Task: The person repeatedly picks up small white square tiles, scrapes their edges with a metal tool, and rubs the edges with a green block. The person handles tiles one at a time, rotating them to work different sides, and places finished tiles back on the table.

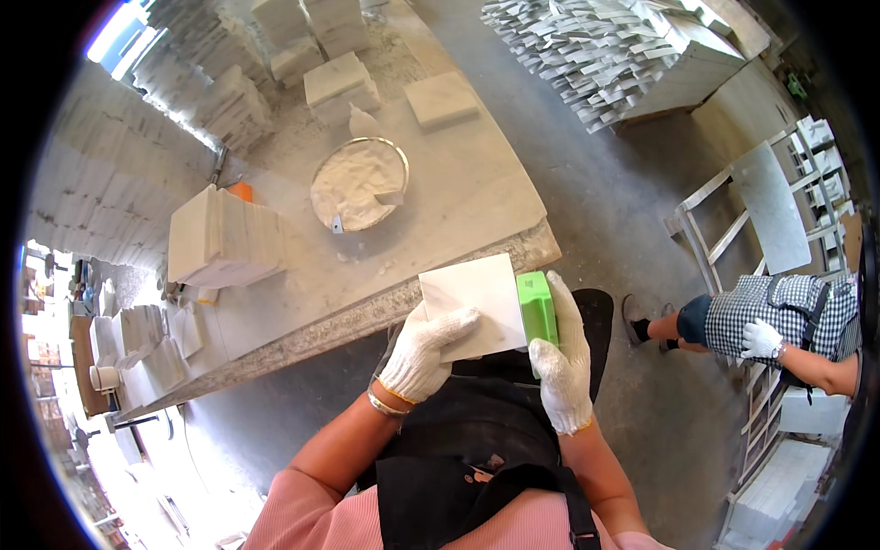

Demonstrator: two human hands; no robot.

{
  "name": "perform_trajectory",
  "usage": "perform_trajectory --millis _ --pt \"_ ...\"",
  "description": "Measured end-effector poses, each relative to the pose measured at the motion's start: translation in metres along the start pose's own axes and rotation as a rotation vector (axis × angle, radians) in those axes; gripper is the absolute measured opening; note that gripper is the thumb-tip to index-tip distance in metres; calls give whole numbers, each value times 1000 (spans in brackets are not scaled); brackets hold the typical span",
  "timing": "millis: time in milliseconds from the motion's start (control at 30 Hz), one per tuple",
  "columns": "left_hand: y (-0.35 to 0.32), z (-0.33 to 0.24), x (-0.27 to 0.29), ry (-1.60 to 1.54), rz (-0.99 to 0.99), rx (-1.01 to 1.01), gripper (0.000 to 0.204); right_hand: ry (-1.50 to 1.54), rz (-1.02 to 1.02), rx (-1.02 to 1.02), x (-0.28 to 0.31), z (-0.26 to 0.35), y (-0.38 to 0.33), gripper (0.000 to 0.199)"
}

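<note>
A pale, square stone tile [486, 291] is held up before my body by my gloved left hand [417, 356], with the thumb lying across its face. Against the tile's right edge rests a bright green hand block [537, 308], which looks like a sanding block. My gloved right hand [566, 371] is wrapped round the outer side of that block, thumb in front and fingers behind. Both hands wear white knitted gloves. Tile and block are just off the near edge of the stone-topped table [449, 197].
On the table stand a round pan [316, 170] of white powder or paste with a scraper in it, a tile stack [197, 240] and a flat slab [442, 99]. Stone strips [587, 55] are piled beyond. At right, a person [779, 316] stands beside a metal rack [724, 240].
</note>
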State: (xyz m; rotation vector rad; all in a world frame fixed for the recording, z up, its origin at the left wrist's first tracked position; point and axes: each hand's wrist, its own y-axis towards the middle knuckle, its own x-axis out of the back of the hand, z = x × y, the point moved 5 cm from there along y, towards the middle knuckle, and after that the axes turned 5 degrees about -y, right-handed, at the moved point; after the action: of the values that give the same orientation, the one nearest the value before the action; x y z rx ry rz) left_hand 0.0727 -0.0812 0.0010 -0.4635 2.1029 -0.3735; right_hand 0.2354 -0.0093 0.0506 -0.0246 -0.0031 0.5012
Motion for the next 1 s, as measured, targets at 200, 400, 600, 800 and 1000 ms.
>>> perform_trajectory --millis 200,400,600,800,1000 --pt "-3 -5 -6 -28 -17 -36 46 174 -32 -189 -5 -14 14 75" --pt "-1 -4 -8 -54 53 23 48 14 -10 -86 -2 -4 5 74" --pt "0 -17 -5 -112 32 -52 52 47 93 -126 -10 4 -3 77" --pt "-2 -2 -2 -107 23 59 61 -137 23 -5 -7 1 20 71" --pt "-4 -7 -11 -222 108 86 67 217 76 -240 -1 3 25 76"
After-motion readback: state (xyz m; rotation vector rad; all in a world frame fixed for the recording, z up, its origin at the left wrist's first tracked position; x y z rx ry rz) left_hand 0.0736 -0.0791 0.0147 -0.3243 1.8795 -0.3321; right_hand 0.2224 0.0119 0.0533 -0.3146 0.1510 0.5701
